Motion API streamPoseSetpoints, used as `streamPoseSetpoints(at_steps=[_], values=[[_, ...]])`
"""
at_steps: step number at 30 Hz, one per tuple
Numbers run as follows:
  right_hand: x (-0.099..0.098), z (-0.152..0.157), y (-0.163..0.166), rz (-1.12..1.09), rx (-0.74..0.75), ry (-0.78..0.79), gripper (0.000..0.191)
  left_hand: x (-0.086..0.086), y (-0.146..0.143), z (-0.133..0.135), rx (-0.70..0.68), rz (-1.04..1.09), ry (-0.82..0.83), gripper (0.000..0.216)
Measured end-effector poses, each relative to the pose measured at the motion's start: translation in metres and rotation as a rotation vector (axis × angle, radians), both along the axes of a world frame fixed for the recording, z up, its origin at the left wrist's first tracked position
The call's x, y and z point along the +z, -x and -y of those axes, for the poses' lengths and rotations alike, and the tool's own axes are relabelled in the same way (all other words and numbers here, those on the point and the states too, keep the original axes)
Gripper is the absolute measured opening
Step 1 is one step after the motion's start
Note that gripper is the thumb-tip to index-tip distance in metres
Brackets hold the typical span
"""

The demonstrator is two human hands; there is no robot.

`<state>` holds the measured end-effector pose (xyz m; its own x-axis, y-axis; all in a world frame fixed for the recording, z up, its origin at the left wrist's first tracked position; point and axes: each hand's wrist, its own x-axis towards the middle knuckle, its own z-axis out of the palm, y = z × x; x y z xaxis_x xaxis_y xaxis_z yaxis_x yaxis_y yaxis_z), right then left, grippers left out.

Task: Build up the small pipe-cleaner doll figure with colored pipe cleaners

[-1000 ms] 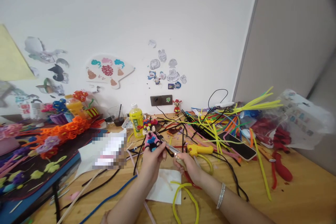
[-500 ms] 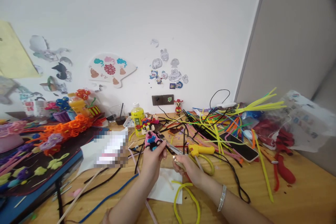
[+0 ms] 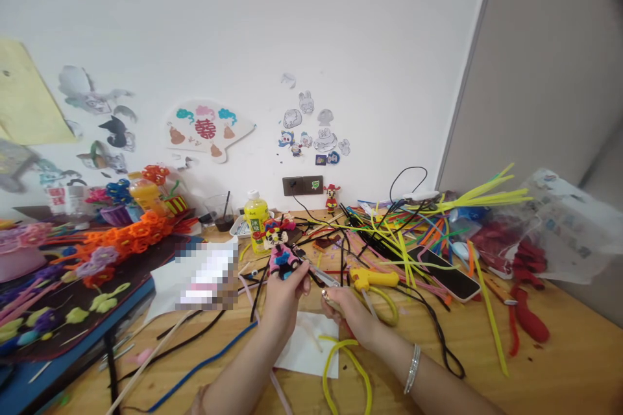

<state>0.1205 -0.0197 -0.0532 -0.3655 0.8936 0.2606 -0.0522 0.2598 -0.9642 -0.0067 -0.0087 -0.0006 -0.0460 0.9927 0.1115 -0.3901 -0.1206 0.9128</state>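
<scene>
My left hand (image 3: 288,285) is closed around the lower part of a small doll (image 3: 279,248), which looks made of pipe cleaners. The doll is upright, with a red and blue hat, a pale face, a pink top and dark legs. In my right hand (image 3: 348,308) is a pair of scissors (image 3: 325,277), its silver blades pointing left toward the doll and my left fingertips. Whether the blades touch anything cannot be made out. Under both hands lies a sheet of white paper (image 3: 311,353). A yellow pipe cleaner (image 3: 368,389) curls in a loop beside it.
A yellow glue gun (image 3: 374,277) lies right of my right hand, its black cord trailing. Behind are a phone (image 3: 450,277) and a heap of coloured pipe cleaners (image 3: 399,240). A yellow-labelled bottle (image 3: 255,214) stands behind the doll. Orange pipe-cleaner flowers (image 3: 121,240) fill the left.
Both hands, the doll and the scissors hold almost the same place. The whole view has shifted very slightly.
</scene>
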Motion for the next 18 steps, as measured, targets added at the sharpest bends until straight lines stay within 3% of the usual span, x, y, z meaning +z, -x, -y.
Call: streamPoseSetpoints(at_steps=[5,12,15,18], values=[[-0.0021,-0.0008,0.0028,-0.027,-0.012,0.044,0.036,-0.0031,-0.0004,0.0000,0.012,-0.030,-0.004,0.028],[-0.0029,-0.0023,0.0012,0.040,-0.029,-0.025,0.033,-0.0020,0.0017,-0.0018,0.015,-0.017,-0.003,0.028],[-0.0018,0.0006,0.0006,0.192,-0.107,-0.076,0.029,-0.0006,0.0038,-0.0038,0.017,0.009,-0.023,0.027],[-0.0013,0.0045,0.0017,0.501,-0.265,-0.219,0.027,0.0002,0.0062,-0.0057,0.020,0.024,-0.026,0.025]])
